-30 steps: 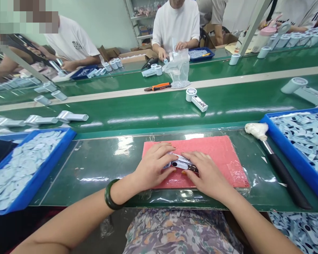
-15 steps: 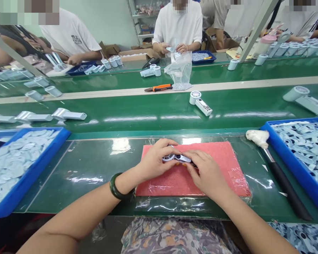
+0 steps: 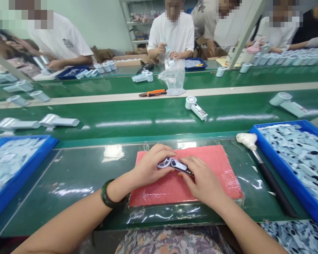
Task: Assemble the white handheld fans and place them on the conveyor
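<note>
Well, both hands work close together above the middle of the pink foam mat (image 3: 214, 162), which lies on the green bench. The left hand (image 3: 151, 165), with a dark green bangle (image 3: 107, 193) on its wrist, holds the round end of a small white device (image 3: 175, 164). Its fingers (image 3: 161, 151) are curved over the top of this end and closed around it. The right hand (image 3: 204, 180) holds the narrow end, and its fingers (image 3: 190, 164) are also bent and pressed on the device, so neither hand is open. The device lies flat between the two hands, but I cannot tell if it touches the mat. To the right of the mat is a black-handled tool (image 3: 274, 190) with a white cloth (image 3: 246, 141) around its far end, just beside a blue tray (image 3: 279, 170) full of pale blue parts. Another blue tray (image 3: 26, 175) with similar parts stands to the left.
</note>
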The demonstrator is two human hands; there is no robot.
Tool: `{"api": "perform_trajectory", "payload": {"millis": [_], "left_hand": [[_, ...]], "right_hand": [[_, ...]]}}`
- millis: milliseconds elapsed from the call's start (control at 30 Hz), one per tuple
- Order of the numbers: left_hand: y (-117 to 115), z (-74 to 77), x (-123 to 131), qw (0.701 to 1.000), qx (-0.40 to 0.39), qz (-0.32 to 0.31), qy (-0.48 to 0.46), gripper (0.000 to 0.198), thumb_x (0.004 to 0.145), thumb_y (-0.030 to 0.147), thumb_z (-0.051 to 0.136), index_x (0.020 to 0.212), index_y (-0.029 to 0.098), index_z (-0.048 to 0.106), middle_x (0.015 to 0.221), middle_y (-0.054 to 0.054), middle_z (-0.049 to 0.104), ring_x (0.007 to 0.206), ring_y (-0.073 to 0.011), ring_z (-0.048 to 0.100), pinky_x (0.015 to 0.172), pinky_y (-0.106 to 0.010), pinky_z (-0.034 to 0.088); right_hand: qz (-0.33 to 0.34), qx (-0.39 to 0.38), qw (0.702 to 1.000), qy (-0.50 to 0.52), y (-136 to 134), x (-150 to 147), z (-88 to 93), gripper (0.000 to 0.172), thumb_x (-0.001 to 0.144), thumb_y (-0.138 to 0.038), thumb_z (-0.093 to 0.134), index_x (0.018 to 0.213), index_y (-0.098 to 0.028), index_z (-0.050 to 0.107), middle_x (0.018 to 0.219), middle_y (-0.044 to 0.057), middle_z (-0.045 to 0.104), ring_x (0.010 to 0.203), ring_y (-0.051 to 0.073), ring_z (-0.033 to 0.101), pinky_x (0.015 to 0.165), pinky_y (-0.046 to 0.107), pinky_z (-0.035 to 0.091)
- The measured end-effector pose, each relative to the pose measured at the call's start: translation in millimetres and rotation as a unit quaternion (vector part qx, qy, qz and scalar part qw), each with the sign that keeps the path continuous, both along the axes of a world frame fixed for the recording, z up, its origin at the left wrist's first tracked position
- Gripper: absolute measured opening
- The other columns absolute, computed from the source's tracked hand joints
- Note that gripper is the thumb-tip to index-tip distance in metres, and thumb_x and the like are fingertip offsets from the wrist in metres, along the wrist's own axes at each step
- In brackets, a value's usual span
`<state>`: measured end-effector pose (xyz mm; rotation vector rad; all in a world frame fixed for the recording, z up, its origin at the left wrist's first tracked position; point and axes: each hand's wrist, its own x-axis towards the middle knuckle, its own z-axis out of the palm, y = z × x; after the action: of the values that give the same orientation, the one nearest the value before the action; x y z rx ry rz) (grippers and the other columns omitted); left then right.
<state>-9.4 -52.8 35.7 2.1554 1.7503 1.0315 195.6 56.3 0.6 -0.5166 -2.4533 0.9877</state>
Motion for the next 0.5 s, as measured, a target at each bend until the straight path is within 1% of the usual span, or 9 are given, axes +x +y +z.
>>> {"api": "perform_trajectory", "payload": {"millis": [33, 100, 167, 233, 300, 367, 400, 433, 500], "left_hand": [[2.7, 4.0, 0.4, 1.0, 0.02, -0.002, 0.005, 0.028, 0.099, 0.023, 0.063, 0.127, 0.028, 0.06, 0.121, -0.005, 0.066, 0.116, -0.0233, 0.063, 0.102, -0.038, 0.056], [12.2, 7.8, 2.7, 0.996, 0.071, 0.044, -0.018, 0.042, 0.093, 0.027, 0.072, 0.133, 0.034, 0.058, 0.135, -0.004, 0.06, 0.127, -0.0273, 0.058, 0.111, -0.045, 0.052], [27.9, 4.0, 9.6, 0.979, 0.077, 0.125, -0.139, 0.063, 0.088, 0.036, 0.077, 0.144, 0.04, 0.049, 0.153, -0.003, 0.047, 0.141, -0.0326, 0.047, 0.118, -0.054, 0.046], [46.7, -5.0, 24.1, 0.937, -0.008, 0.148, -0.316, 0.075, 0.084, 0.048, 0.079, 0.15, 0.041, 0.043, 0.158, -0.003, 0.044, 0.144, -0.0361, 0.044, 0.114, -0.057, 0.049], [62.2, -15.0, 44.3, 0.874, -0.126, 0.107, -0.456, 0.069, 0.083, 0.057, 0.075, 0.146, 0.042, 0.049, 0.151, -0.002, 0.054, 0.137, -0.0374, 0.053, 0.104, -0.054, 0.059], [71.3, -24.4, 63.4, 0.82, -0.212, 0.07, -0.526, 0.061, 0.08, 0.061, 0.075, 0.137, 0.049, 0.058, 0.138, 0.003, 0.066, 0.126, -0.0382, 0.063, 0.091, -0.052, 0.066], [73.6, -28.8, 70.2, 0.804, -0.235, 0.065, -0.542, 0.058, 0.078, 0.063, 0.074, 0.134, 0.055, 0.059, 0.131, 0.007, 0.07, 0.122, -0.0381, 0.066, 0.085, -0.051, 0.068], [74.9, -32.9, 74.6, 0.801, -0.243, 0.067, -0.544, 0.056, 0.078, 0.064, 0.073, 0.131, 0.061, 0.057, 0.124, 0.011, 0.073, 0.116, -0.0381, 0.068, 0.078, -0.051, 0.069], [75.3, -39.0, 76.5, 0.843, -0.231, 0.065, -0.482, 0.052, 0.078, 0.068, 0.068, 0.127, 0.072, 0.052, 0.106, 0.018, 0.077, 0.101, -0.0382, 0.074, 0.066, -0.053, 0.068]], "right_hand": [[-0.02, -0.008, 1.0, 0.019, -3.0, 1.5, 1.9, 0.032, 0.097, -0.023, 0.054, 0.128, -0.027, 0.061, 0.116, 0.008, 0.068, 0.107, 0.029, 0.062, 0.095, 0.049, 0.054], [-0.084, -0.031, 0.994, 0.069, -8.8, 3.5, 6.1, 0.033, 0.095, -0.021, 0.052, 0.126, -0.025, 0.061, 0.112, 0.008, 0.068, 0.105, 0.026, 0.063, 0.093, 0.044, 0.056], [-0.172, -0.061, 0.975, 0.124, -11.5, 3.5, 8.6, 0.033, 0.094, -0.021, 0.05, 0.126, -0.022, 0.06, 0.112, 0.008, 0.068, 0.104, 0.023, 0.064, 0.091, 0.038, 0.057], [-0.257, -0.088, 0.945, 0.181, -10.3, 3.3, 8.2, 0.036, 0.092, -0.021, 0.05, 0.127, -0.022, 0.059, 0.115, 0.009, 0.067, 0.107, 0.022, 0.064, 0.094, 0.036, 0.057], [-0.313, -0.082, 0.922, 0.211, -8.8, 5.0, 4.7, 0.04, 0.09, -0.02, 0.051, 0.129, -0.022, 0.059, 0.117, 0.009, 0.066, 0.109, 0.022, 0.063, 0.097, 0.038, 0.055], [-0.316, -0.058, 0.925, 0.201, -9.3, 9.5, -2.1, 0.046, 0.085, -0.021, 0.054, 0.13, -0.024, 0.059, 0.117, 0.008, 0.066, 0.109, 0.024, 0.063, 0.097, 0.041, 0.055], [-0.298, -0.051, 0.935, 0.184, -9.7, 13.0, -6.7, 0.05, 0.082, -0.023, 0.058, 0.132, -0.026, 0.059, 0.118, 0.008, 0.066, 0.11, 0.026, 0.063, 0.098, 0.043, 0.054], [-0.269, -0.05, 0.948, 0.161, -9.6, 17.7, -11.6, 0.056, 0.079, -0.027, 0.063, 0.135, -0.029, 0.058, 0.121, 0.006, 0.067, 0.111, 0.028, 0.063, 0.099, 0.044, 0.054], [-0.189, -0.071, 0.972, 0.116, -5.1, 32.1, -19.2, 0.069, 0.073, -0.04, 0.072, 0.14, -0.04, 0.056, 0.127, 0.001, 0.067, 0.112, 0.03, 0.065, 0.101, 0.045, 0.054]]}}
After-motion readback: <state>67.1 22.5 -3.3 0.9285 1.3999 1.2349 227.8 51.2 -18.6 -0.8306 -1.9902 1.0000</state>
